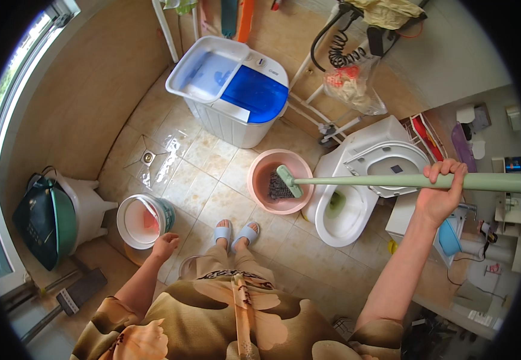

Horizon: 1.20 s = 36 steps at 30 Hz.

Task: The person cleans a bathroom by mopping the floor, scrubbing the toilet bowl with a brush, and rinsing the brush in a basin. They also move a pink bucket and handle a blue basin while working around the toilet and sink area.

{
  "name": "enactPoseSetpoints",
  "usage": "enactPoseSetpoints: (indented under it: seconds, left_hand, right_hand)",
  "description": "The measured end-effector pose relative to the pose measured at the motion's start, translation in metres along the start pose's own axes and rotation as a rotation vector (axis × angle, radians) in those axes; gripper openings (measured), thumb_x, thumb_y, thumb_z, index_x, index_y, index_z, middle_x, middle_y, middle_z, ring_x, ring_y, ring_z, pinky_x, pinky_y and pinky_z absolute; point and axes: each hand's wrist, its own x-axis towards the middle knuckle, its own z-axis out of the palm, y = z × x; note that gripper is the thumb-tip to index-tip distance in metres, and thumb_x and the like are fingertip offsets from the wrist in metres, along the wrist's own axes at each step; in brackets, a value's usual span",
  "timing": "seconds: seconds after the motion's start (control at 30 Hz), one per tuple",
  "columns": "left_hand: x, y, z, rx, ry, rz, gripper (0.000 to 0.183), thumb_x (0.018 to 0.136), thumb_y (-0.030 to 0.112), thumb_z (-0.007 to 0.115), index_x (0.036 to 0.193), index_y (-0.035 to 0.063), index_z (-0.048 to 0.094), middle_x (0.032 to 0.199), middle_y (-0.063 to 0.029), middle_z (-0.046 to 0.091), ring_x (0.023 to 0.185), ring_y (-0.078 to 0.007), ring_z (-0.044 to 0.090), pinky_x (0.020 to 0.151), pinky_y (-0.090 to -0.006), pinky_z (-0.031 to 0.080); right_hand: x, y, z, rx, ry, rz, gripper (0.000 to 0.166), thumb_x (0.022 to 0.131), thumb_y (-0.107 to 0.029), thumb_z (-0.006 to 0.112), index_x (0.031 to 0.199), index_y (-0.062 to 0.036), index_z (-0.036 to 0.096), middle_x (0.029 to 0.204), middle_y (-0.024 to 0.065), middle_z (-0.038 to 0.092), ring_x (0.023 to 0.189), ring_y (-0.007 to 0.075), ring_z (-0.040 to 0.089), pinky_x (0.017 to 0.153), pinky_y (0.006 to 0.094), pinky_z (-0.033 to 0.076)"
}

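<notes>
My right hand [444,191] grips the pale green pole [377,180] of a mop or floor brush. The tool's green head [289,181] is at a pink plastic basin [252,184] on the floor, over dark, wet-looking strands or bristles [279,186] in the basin. Near the rim of a white and teal bucket [167,211] is my left hand [167,245], its fingers curled; whether it holds the bucket's handle I cannot tell. Something red shows inside that bucket.
A toilet [355,229] with its lid raised stands right of the basin. Behind is a twin-tub washing machine [229,121]. The tiled floor [170,153] looks wet around a drain [147,158]. At left, a white plastic stool [85,207] lies beside a green basin [64,222].
</notes>
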Motion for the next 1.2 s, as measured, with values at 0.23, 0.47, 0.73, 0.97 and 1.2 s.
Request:
enactPoseSetpoints:
  seconds: [0.23,0.47,0.73,0.97,1.2]
  left_hand:
    - [0.018,-0.008,0.009,-0.034,-0.087,0.054,0.030,0.080,0.017,0.059,0.102,-0.0034,0.060,0.084,-0.0098,0.065,0.071,-0.0139,0.060,0.067,-0.0261,0.048]
    - [0.019,-0.017,0.007,-0.047,-0.083,-0.037,0.031,0.081,0.016,0.059,0.104,-0.0041,0.060,0.089,-0.0112,0.065,0.073,-0.0150,0.062,0.067,-0.0262,0.048]
    - [0.003,0.008,0.013,-0.104,-0.002,-0.108,0.031,0.079,0.017,0.060,0.104,-0.0026,0.060,0.089,-0.0095,0.065,0.073,-0.0162,0.062,0.067,-0.0267,0.049]
    - [-0.036,0.042,0.086,-0.215,0.063,-0.137,0.027,0.081,0.013,0.060,0.103,-0.0028,0.061,0.087,-0.0084,0.064,0.071,-0.0141,0.060,0.065,-0.0263,0.049]
    - [-0.102,0.053,0.180,-0.557,0.013,-0.298,0.031,0.086,0.024,0.056,0.111,0.0050,0.056,0.098,-0.0047,0.063,0.082,-0.0147,0.060,0.066,-0.0291,0.047]
  right_hand:
    - [-0.040,0.120,-0.063,-0.162,0.173,0.041,0.024,0.082,-0.019,0.058,0.065,-0.0081,0.045,0.063,0.0029,0.045,0.058,0.0129,0.044,0.060,0.0274,0.038]
    - [-0.075,0.173,-0.070,-0.171,0.218,0.239,0.025,0.083,-0.021,0.057,0.064,-0.0087,0.046,0.059,0.0017,0.046,0.061,0.0134,0.044,0.066,0.0283,0.037]
    - [0.000,0.013,-0.035,0.057,-0.138,-0.061,0.028,0.090,-0.026,0.043,0.067,-0.0110,0.036,0.056,-0.0001,0.034,0.051,0.0109,0.033,0.051,0.0243,0.029]
    - [-0.015,0.085,-0.081,-0.002,-0.564,0.203,0.025,0.081,-0.017,0.056,0.061,-0.0053,0.049,0.060,0.0017,0.049,0.054,0.0094,0.043,0.053,0.0230,0.035]
    - [-0.052,0.189,-0.124,-0.012,-0.080,0.413,0.023,0.081,-0.019,0.064,0.069,-0.0061,0.049,0.067,0.0026,0.051,0.066,0.0114,0.046,0.064,0.0258,0.037]
